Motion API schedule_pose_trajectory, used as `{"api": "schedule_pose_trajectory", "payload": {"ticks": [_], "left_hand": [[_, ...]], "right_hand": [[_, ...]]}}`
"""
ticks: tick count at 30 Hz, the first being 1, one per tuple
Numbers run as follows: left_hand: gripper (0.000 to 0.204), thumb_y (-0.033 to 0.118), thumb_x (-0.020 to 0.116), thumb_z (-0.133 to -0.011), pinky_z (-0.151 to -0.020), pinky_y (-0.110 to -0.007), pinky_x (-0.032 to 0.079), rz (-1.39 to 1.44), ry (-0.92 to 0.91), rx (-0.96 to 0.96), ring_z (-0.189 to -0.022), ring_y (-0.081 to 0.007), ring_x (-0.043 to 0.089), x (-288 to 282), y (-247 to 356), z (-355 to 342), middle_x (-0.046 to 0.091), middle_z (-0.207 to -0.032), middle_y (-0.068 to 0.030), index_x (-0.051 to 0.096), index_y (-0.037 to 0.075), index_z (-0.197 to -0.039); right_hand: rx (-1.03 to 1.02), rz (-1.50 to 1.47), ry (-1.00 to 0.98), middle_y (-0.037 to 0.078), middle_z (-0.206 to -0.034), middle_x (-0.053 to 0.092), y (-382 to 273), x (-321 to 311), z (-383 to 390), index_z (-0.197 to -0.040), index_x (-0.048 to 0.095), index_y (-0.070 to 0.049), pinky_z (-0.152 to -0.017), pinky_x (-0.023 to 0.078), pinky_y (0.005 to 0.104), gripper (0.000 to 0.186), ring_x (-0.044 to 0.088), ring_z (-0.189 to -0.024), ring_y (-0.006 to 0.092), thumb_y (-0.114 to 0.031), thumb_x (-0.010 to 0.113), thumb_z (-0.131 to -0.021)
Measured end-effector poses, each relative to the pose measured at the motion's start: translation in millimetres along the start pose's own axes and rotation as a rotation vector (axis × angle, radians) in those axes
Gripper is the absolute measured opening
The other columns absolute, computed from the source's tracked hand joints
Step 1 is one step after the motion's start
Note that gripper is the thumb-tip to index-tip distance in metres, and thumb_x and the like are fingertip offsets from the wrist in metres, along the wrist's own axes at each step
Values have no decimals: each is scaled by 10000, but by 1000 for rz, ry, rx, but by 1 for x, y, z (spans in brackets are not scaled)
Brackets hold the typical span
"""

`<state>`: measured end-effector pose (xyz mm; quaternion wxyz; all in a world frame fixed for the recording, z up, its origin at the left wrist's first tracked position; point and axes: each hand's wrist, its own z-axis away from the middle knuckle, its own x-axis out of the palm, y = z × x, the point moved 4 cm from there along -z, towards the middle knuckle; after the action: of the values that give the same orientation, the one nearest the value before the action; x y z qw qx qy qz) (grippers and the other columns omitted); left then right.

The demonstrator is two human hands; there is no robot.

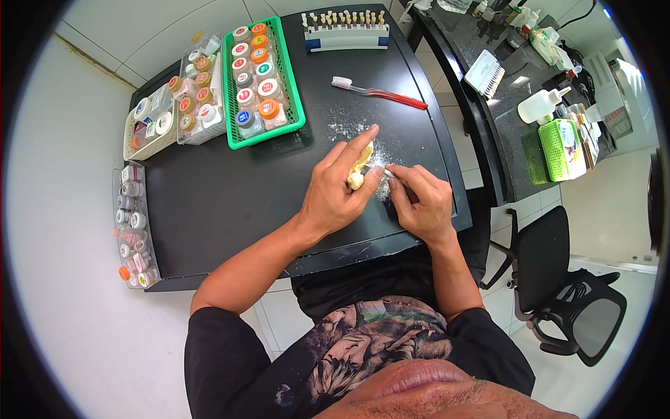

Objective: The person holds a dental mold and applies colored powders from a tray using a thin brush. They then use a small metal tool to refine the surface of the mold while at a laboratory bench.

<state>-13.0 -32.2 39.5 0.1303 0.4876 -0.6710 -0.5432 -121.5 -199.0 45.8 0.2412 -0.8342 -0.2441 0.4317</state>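
Note:
My left hand [331,183] is closed round a pale yellow piece [356,180] that looks like a dental cast; the fingers cover much of it. Its index finger points up and away, the thumb lying along the near side. Against the right side of the piece, my right hand [427,204] pinches a slim tool [389,173] between thumb and fingers. The tool's working end is too small to make out. White powder [343,130] is scattered on the black table [209,209] around and under both hands. Beyond them lies a red-handled toothbrush [391,95] with white bristles.
A green basket [299,105] of lidded jars stands at the far left, beside clear and cream bins [167,140] of bottles. A tooth shade guide [347,38] sits at the back edge. To the right are a dark counter [513,126] with a squeeze bottle [539,106], and an office chair [544,262].

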Motion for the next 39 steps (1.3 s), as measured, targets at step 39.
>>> {"api": "schedule_pose_trajectory", "payload": {"ticks": [39], "left_hand": [[573,99,783,-1071,-911,-400,613,78,-20,-105,-1007,-292,784,7,-12,2,792,-1170,-212,596,25,-1608]], "right_hand": [[-3,63,-9,77,-822,681,2,7,-1,-1198,838,-83,-573,542,413,235,682,-605,284,-51,851,-966]]}}
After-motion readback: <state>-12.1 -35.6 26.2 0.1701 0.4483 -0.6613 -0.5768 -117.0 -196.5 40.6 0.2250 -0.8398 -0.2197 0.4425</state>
